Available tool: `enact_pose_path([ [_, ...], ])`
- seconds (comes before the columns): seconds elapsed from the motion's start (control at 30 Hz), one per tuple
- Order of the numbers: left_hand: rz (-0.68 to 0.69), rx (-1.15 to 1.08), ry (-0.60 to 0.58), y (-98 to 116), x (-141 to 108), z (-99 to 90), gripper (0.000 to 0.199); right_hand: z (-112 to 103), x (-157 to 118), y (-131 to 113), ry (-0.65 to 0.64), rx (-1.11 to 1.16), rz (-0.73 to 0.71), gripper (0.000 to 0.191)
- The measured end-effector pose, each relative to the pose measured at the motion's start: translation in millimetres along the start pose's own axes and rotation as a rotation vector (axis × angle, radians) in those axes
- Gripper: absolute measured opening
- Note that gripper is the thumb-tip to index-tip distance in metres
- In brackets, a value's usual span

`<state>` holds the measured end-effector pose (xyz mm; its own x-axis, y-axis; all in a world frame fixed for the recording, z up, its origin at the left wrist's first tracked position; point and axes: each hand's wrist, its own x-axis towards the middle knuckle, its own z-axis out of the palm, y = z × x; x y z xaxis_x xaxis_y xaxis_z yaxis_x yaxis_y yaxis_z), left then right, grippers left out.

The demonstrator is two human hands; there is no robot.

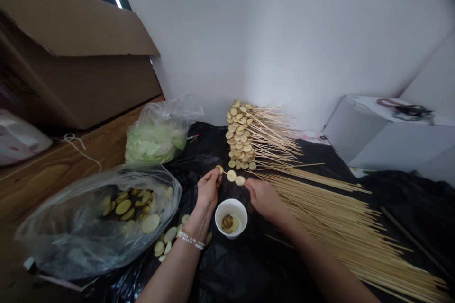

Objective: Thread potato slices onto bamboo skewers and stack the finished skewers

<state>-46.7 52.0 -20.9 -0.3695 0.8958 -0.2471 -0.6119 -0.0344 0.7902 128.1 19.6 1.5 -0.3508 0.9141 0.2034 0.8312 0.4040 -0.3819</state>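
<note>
Between my hands is a thin wooden skewer with potato slices [235, 177] threaded on it. My left hand [208, 188] pinches a potato slice [220, 169] at the skewer's left end. The fingers of my right hand [263, 197] are closed round the skewer, just right of the slices. Below both hands stands a white cup [231, 206] with some brownish and pale pieces inside. Loose potato slices [169, 234] lie on the black plastic beside my left forearm. Just beyond my hands is a stack of finished potato skewers [241, 139], sticks pointing right.
Bare wooden skewers [327, 218] spread across the right side. A clear bag [156, 199] of potato slices lies at left, with a bag of pale green vegetable [156, 139] behind it. A cardboard box [78, 75] stands far left, a white box [373, 137] far right.
</note>
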Motion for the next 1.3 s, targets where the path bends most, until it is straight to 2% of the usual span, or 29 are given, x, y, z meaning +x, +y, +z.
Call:
enact_pose_path([
  [0.3, 0.010, 0.049, -0.042, -3.1, 1.3, -2.7, 0.033, 0.6, 1.4, 2.0, 0.064, 0.035, 0.030, 0.020],
  [0.53, 0.010, 0.089, -0.033, -4.5, 2.8, -1.9, 0.034, 0.2, 0.8, 2.0, -0.023, 0.039, 0.039, 0.021],
  [0.77, 0.008, 0.096, -0.057, -4.7, 0.9, -1.6, 0.038, 4.4, 1.1, 2.0, 0.055, 0.046, 0.046, 0.018],
  [1.0, -0.011, 0.099, -0.074, -5.2, 3.2, -2.9, 0.040, 1.1, 1.4, 4.0, -0.034, 0.108, 0.034, 0.020],
  [1.2, 0.019, 0.152, -0.074, -5.9, 1.6, -2.4, 0.039, 4.1, 1.4, 2.6, 0.072, 0.067, 0.026, 0.018],
  [1.3, 0.029, 0.160, -0.079, -5.2, 0.8, -2.2, 0.039, 5.2, 0.4, 0.4, 0.081, 0.039, 0.020, 0.019],
])
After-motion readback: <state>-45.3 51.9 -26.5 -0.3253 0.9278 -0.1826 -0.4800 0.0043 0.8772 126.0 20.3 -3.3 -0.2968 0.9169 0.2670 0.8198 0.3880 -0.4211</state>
